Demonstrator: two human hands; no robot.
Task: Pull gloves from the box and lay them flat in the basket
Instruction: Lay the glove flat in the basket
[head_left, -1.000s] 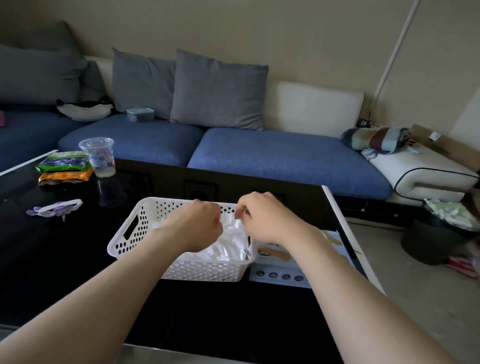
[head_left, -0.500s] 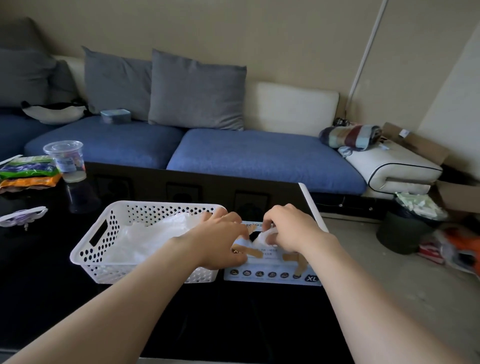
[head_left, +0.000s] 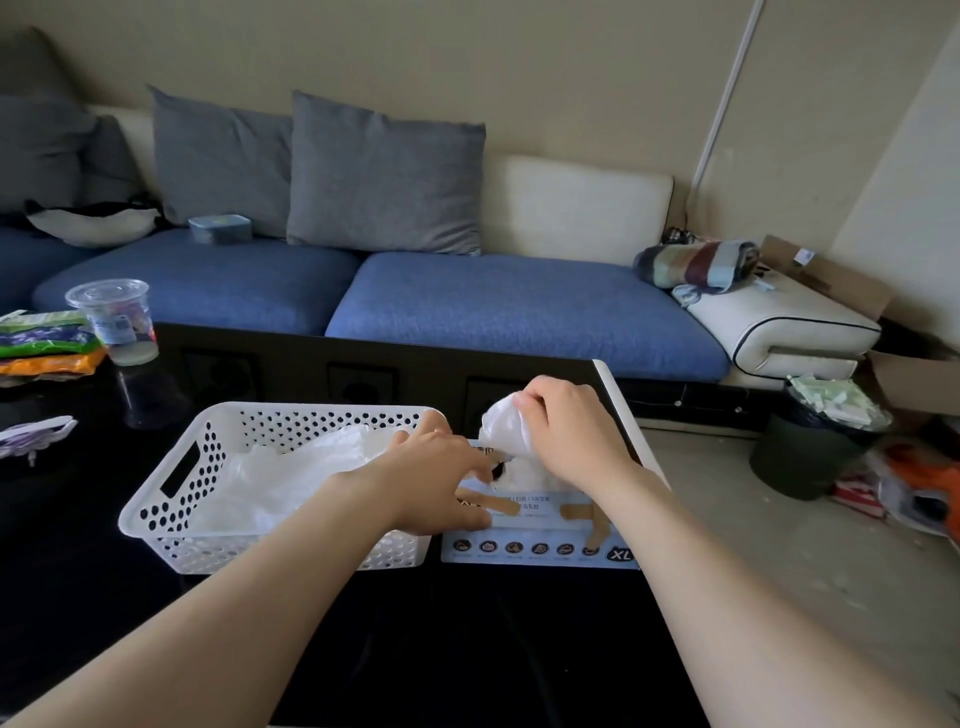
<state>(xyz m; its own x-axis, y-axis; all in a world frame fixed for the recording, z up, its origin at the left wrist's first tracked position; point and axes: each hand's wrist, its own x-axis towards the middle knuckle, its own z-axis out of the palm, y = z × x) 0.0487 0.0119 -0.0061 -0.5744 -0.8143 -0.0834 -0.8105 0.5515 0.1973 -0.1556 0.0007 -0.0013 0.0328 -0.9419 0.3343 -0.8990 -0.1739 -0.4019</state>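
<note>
Glove (head_left: 503, 427), white and crumpled, pinched in the grip of right hand (head_left: 569, 436), lifted just above the slot of the box (head_left: 540, 551), lower end trailing into the opening. Right wrist bent down, fingers curled round the bunched top. Left hand (head_left: 436, 483) flat on the box top beside the slot, fingers straight, grip empty. Box on dark worktop (head_left: 467, 649), just beside white basket (head_left: 171, 499) holding more gloves (head_left: 291, 467).
</note>
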